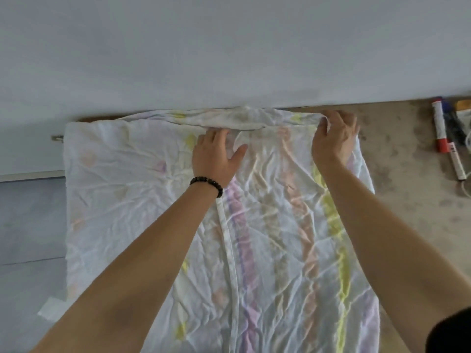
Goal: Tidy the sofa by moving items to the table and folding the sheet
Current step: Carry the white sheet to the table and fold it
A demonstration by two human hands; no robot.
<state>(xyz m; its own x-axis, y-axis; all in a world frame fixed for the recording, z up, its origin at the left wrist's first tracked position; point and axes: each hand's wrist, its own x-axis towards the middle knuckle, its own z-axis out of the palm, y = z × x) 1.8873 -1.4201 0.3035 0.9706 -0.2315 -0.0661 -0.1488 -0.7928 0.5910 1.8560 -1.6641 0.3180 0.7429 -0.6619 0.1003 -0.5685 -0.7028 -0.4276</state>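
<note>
A white sheet with pale pink, yellow and purple stripes lies spread and creased over a flat surface, its far edge bunched against the wall. My left hand, with a dark bead bracelet at the wrist, lies flat on the sheet near that far edge, fingers straight. My right hand is at the sheet's far right corner, its fingers curled over the bunched fabric edge and gripping it.
A pale wall rises right behind the sheet. At the far right of the mottled grey-brown surface lie several marker pens and a white cable. Grey floor shows at the left.
</note>
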